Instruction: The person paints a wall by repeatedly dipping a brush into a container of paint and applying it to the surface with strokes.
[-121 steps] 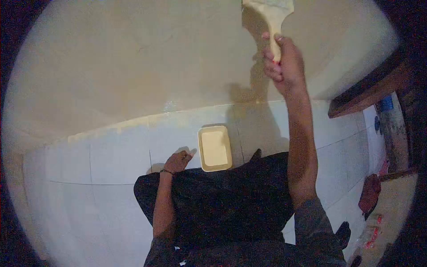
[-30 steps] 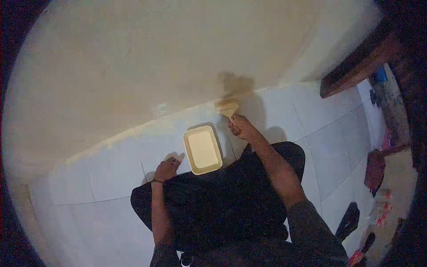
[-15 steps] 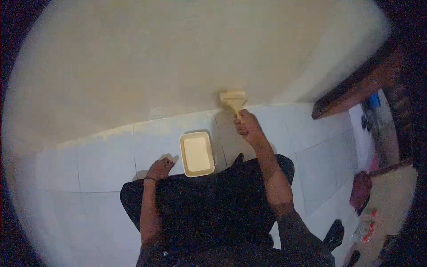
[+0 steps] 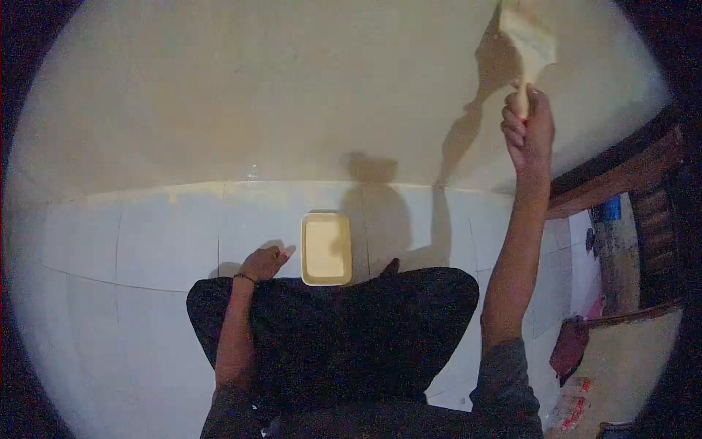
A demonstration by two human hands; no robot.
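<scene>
My right hand (image 4: 532,128) is wrapped round the handle of a wide paint brush (image 4: 535,55), raised high at the upper right. The bristle end points up against or close to the cream wall (image 4: 278,110); contact cannot be made out. My left hand (image 4: 262,264) rests low near my left knee, its fingers curled. A pale tip shows at the thumb side, too small to identify. Just right of that hand, a rectangular cream tray (image 4: 327,280) of smooth cream paint (image 4: 322,245) stands on the floor before my lap.
White floor tiles (image 4: 168,241) meet the wall, with cream smears along the joint. A dark wooden edge (image 4: 607,179) juts in at the right. Beyond it lie a dark red cloth (image 4: 569,350) and clear plastic with red print (image 4: 574,410).
My right hand has carried the paint brush from the bottom of the wall up and to the right. My left hand and the tray have stayed about where they were.
</scene>
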